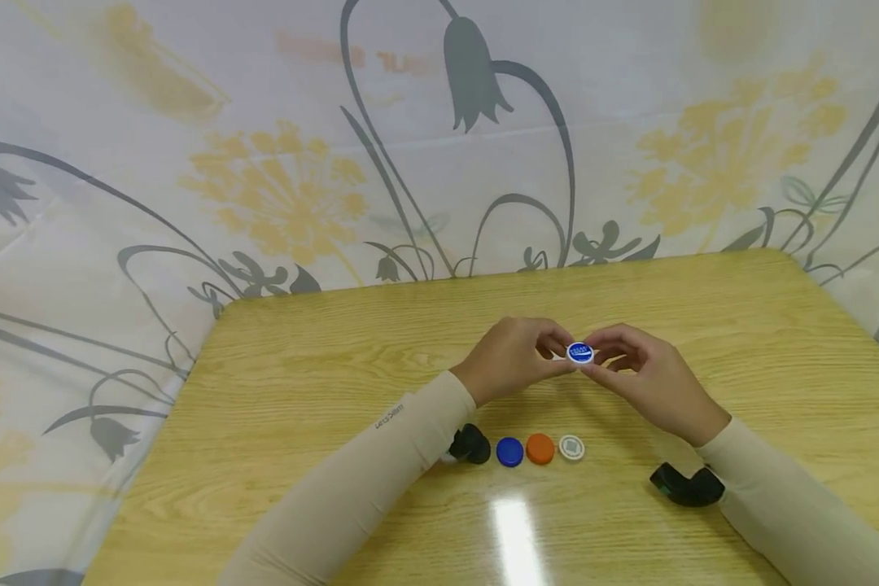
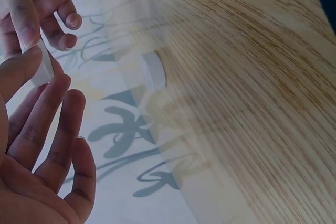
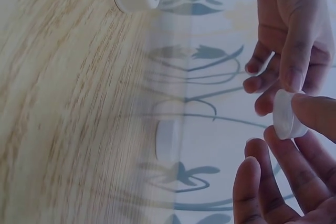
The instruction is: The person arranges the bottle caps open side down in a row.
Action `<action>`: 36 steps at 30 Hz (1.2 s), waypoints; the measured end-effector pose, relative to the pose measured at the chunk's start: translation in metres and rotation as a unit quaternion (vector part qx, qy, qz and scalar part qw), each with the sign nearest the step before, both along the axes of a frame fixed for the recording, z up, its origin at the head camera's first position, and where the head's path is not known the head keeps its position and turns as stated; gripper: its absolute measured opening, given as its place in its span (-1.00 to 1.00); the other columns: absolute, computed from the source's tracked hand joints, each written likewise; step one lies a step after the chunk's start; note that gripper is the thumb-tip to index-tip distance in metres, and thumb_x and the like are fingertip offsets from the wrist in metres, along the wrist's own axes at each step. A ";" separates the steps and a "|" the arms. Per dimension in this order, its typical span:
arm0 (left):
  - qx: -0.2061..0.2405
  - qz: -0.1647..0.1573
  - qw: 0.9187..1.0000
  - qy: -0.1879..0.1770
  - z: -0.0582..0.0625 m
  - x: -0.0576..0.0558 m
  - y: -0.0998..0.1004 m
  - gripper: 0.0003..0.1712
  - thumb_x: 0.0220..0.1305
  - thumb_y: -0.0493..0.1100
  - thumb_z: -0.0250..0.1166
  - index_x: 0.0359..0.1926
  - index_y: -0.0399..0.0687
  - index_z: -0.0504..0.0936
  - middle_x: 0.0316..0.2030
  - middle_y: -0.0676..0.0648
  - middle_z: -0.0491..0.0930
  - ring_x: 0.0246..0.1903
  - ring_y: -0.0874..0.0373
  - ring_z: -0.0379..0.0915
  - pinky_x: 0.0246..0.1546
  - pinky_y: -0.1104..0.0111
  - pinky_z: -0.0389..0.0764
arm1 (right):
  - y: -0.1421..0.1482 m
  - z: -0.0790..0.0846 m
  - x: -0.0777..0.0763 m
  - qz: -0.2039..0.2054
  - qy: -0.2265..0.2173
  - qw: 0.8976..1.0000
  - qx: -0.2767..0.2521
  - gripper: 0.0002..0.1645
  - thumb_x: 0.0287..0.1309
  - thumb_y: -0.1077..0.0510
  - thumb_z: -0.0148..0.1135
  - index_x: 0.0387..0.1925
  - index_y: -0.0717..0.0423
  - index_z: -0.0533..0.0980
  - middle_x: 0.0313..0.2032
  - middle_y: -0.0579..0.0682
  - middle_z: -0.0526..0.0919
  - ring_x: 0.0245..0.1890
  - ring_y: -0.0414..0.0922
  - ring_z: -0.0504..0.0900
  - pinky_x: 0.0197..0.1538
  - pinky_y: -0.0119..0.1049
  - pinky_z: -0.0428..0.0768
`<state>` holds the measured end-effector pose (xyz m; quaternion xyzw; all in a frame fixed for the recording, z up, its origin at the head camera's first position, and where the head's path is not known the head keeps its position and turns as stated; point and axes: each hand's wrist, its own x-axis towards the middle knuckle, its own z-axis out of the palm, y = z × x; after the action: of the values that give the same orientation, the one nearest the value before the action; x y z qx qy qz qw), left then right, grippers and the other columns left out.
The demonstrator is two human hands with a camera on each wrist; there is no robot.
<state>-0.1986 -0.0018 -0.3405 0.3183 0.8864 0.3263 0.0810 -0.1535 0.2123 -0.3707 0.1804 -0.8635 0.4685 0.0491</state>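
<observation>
A small bottle cap (image 1: 580,352) with a blue printed top and white rim is held up above the table between both hands. My left hand (image 1: 513,358) pinches its left side between thumb and fingers. From the other side, the thumb and fingers of my right hand (image 1: 648,378) grip it as well. Its white side shows in the right wrist view, where the other fingers of both hands are loosely bent. A separate white cap (image 3: 167,140) sits on the table beyond the hands; I cannot make it out in the head view.
Nearer me, a blue cap (image 1: 509,452), an orange cap (image 1: 540,448) and a white cap with a square code (image 1: 571,447) form a row on the wooden table (image 1: 322,350). Black wrist devices (image 1: 688,486) sit at both forearms. Flower-patterned cloth (image 1: 410,163) stands behind.
</observation>
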 end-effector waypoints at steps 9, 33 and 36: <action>-0.023 -0.004 1.000 0.010 0.004 0.009 0.002 -0.65 0.28 0.05 0.39 0.02 0.03 0.69 -0.20 0.13 0.75 -0.28 0.44 0.57 -0.26 0.64 0.50 | 0.002 0.002 0.007 0.001 0.001 1.000 0.013 -0.73 0.28 0.16 0.34 0.00 0.04 0.58 -0.09 -0.05 0.66 -0.19 -0.37 0.62 -0.11 -0.53 0.60; -0.065 0.071 0.988 0.124 -0.013 0.060 0.016 -0.70 0.31 0.17 0.33 -0.09 0.17 0.75 -0.22 0.22 0.78 -0.24 0.43 0.68 -0.11 0.44 0.47 | 0.013 -0.005 0.037 0.022 0.003 1.000 0.001 -0.70 0.20 0.25 0.39 -0.04 0.00 0.60 -0.12 -0.20 0.67 -0.21 -0.35 0.65 -0.16 -0.47 0.63; -0.065 0.078 0.988 0.113 -0.016 0.064 0.018 -0.70 0.33 0.19 0.30 -0.08 0.19 0.75 -0.21 0.24 0.77 -0.27 0.46 0.66 -0.10 0.39 0.48 | 0.013 -0.007 0.038 0.027 -0.004 1.000 0.005 -0.71 0.19 0.24 0.40 -0.06 -0.03 0.61 -0.13 -0.20 0.67 -0.20 -0.36 0.64 -0.17 -0.44 0.64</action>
<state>-0.1344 0.0160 -0.3566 0.2774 0.9312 0.2352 -0.0243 -0.1156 0.2253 -0.3777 0.2024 -0.8606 0.4663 0.0324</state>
